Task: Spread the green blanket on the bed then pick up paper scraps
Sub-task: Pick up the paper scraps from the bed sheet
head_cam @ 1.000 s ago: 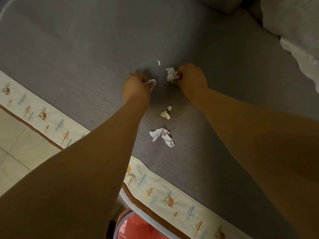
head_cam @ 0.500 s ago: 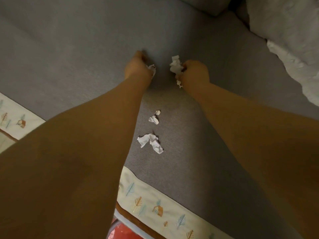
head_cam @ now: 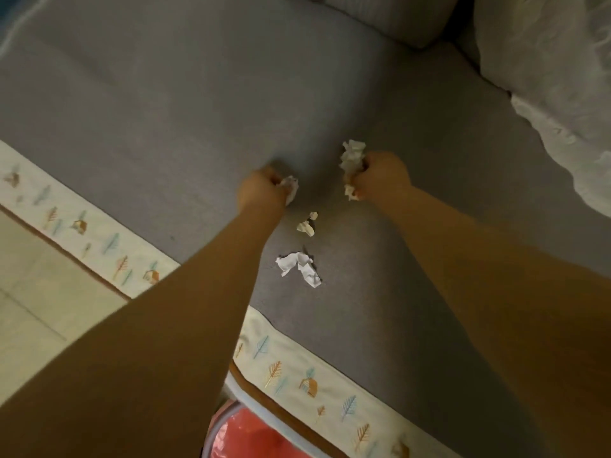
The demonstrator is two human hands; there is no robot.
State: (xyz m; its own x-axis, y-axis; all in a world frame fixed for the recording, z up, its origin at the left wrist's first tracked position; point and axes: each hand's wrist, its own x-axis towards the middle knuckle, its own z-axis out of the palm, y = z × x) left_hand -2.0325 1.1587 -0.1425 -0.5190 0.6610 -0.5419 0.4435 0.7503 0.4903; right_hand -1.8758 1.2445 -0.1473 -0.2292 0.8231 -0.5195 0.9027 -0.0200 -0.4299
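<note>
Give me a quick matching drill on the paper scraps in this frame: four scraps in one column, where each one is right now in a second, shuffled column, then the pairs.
Things
1. big crumpled wad
2. small white scrap
3. small cream scrap
4. long twisted white scrap

Places
A. lying loose on the grey bed cover, nearest the patterned border
B. gripped in the right hand
C. lying loose on the cover, just below the two hands
D. gripped in the left hand

Pairs: 1-B, 2-D, 3-C, 4-A
</note>
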